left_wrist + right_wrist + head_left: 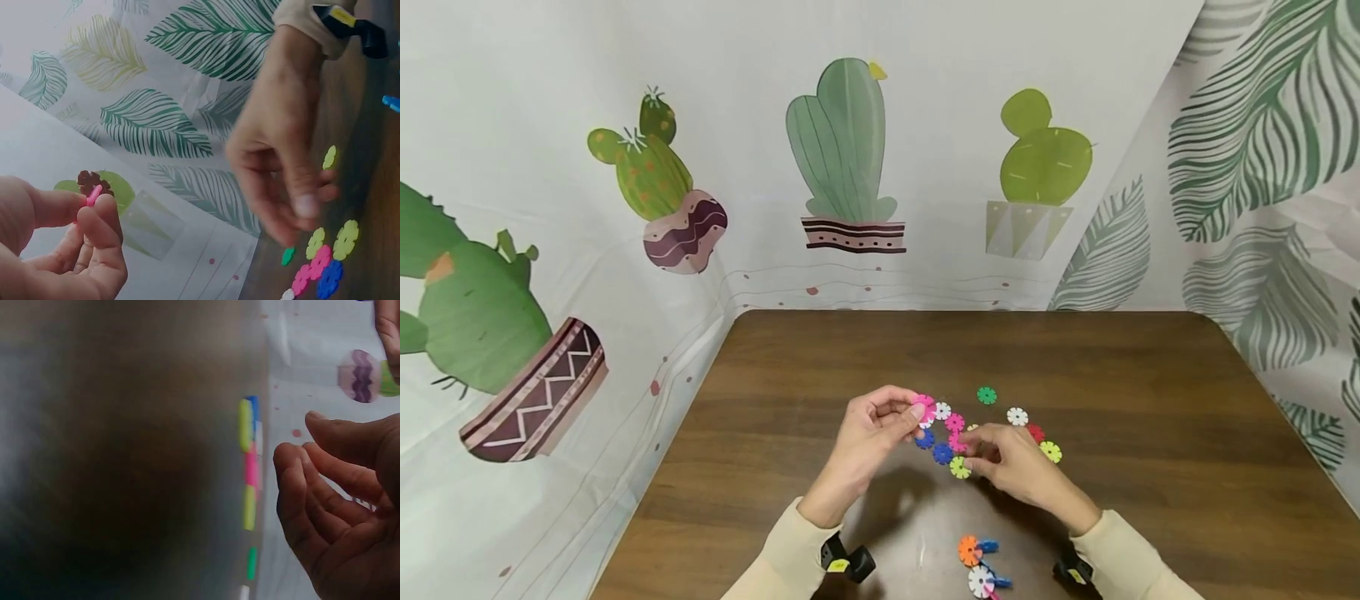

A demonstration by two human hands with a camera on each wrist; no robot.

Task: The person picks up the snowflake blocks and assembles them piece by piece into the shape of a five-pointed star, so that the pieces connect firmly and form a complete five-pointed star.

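My left hand [872, 429] pinches a pink notched plastic disc [926, 407] between thumb and fingers, raised over the table. In the left wrist view a dark reddish-brown notched piece [91, 180] shows right behind that pink disc. Over the loose discs hovers my right hand [1022, 471], its fingers loosely bent and thumb apart, with nothing between them in the right wrist view. Nearest to it lie a yellow-green disc [959, 467], a pink disc [955, 442] and a blue disc [942, 453]. A white disc [942, 411] lies beside the held pink one.
Farther right on the wooden table [820, 350] are a green disc [987, 395], a white disc [1017, 416], a red disc [1036, 432] and another yellow-green disc [1051, 452]. Near the front sit an orange disc [969, 550] and a white disc [981, 582] with blue pieces attached.
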